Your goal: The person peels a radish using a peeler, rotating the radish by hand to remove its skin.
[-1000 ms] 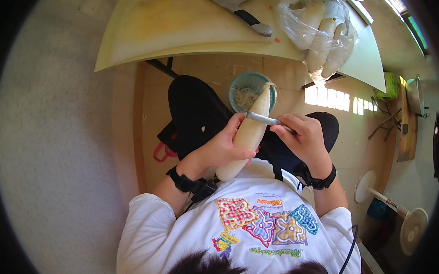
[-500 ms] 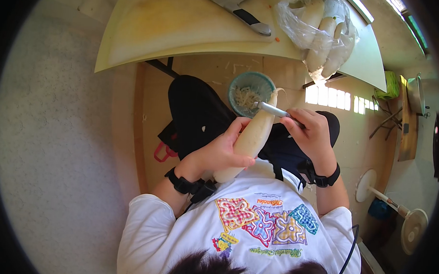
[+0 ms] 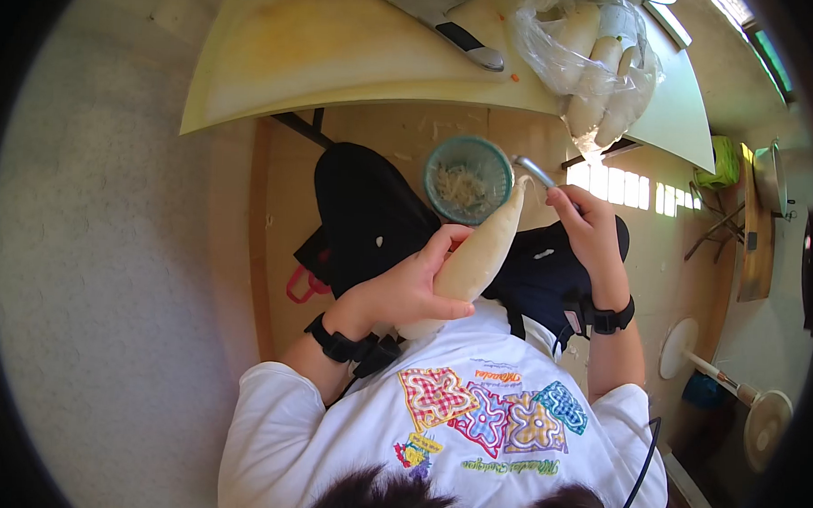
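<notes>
A long white radish (image 3: 481, 261) rests in my left hand (image 3: 408, 294), which is closed around its lower part, near my lap. Its thin tip points up and to the right, beside the rim of a teal basket (image 3: 433, 194) on the floor. Pale peelings (image 3: 463, 186) lie inside the basket. My right hand (image 3: 588, 226) is closed round the handle of a peeler (image 3: 536, 172), whose head is beyond the radish tip and apart from it. A few white scraps stick to my dark trousers (image 3: 373, 199).
Ahead stands a table (image 3: 224, 100) with a cleaver (image 3: 468, 43) and a clear plastic bag of several white radishes (image 3: 596, 90) near its edge. A white fan (image 3: 766, 428) is at the right. A pink-handled bag (image 3: 305, 282) sits by my left leg.
My right hand has moved the peeler off the radish's side, up and to the right past its tip. The radish has turned slightly; my left hand keeps its hold.
</notes>
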